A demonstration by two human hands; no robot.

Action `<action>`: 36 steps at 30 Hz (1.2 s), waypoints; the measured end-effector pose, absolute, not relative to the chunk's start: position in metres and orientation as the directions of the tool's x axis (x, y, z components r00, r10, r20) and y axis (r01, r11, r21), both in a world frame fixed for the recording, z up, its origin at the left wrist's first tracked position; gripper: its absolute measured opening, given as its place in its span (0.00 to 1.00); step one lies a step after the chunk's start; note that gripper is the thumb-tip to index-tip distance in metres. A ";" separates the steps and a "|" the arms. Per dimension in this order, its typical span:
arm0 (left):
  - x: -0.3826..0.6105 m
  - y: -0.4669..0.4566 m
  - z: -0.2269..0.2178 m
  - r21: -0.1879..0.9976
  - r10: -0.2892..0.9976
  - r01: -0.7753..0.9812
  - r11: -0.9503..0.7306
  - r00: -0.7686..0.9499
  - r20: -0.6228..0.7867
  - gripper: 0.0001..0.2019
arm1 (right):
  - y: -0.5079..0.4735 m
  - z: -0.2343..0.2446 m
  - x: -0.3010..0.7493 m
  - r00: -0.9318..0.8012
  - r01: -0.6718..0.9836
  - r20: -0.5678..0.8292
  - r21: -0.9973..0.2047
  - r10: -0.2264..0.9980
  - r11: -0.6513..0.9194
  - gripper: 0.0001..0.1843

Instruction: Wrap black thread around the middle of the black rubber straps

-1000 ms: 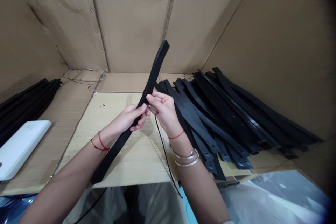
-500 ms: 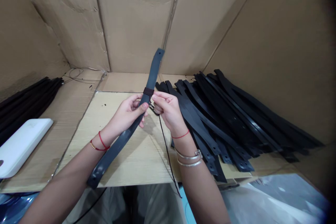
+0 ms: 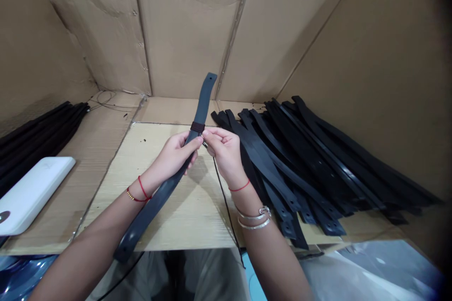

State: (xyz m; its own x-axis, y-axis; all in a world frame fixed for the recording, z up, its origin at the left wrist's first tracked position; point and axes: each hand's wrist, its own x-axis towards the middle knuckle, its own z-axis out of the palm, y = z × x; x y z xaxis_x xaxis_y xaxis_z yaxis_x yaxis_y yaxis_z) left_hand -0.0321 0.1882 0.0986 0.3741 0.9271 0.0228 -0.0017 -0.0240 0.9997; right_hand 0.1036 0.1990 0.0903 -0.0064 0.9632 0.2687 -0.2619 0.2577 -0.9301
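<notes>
A long dark grey, slightly curved strap (image 3: 155, 210) with a hole at each end slants across the board, its upper end raised. My left hand (image 3: 179, 150) is closed around its middle, thumb on top. Just above that thumb, dark brown cord (image 3: 197, 127) is wound in a tight band round the strap. My right hand (image 3: 223, 148) pinches at the strap's right edge below the band, fingertips close to the left thumb. Under those fingers shows a small dark metallic piece, mostly hidden. A thin black cord (image 3: 226, 202) hangs from there over the board's front edge.
Many similar black strips (image 3: 300, 164) lie in a pile on the right. At the left are a bundle of dark strips (image 3: 42, 127) and a white power bank (image 3: 38, 195). Cardboard walls (image 3: 183, 33) enclose the back and sides. Clear plastic (image 3: 374, 268) lies at lower right.
The strap's upper end has dipped slightly and moved left. My right fingertips have come down from beside the wound band to just below it, covering more of the small metallic piece.
</notes>
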 end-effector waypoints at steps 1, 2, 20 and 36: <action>-0.032 0.188 0.099 0.999 0.927 -0.010 -0.034 0.373 0.035 0.22 | 0.199 0.090 0.104 0.000 -0.262 0.276 -0.927 0.961 0.266 0.18; -0.032 0.188 0.099 0.999 0.927 -0.015 -0.041 0.373 0.043 0.21 | 0.199 0.090 0.104 0.001 -0.262 0.282 -0.926 0.959 0.273 0.18; -0.031 0.179 0.094 0.914 0.713 -0.362 0.185 0.690 0.129 0.13 | 0.197 0.090 0.120 -0.517 -0.407 0.221 -0.913 0.827 -0.010 0.25; -0.031 0.186 0.096 0.988 0.915 -0.046 -0.150 0.373 0.156 0.21 | 0.201 0.096 0.115 -0.236 -0.421 0.218 -0.901 0.947 0.102 0.18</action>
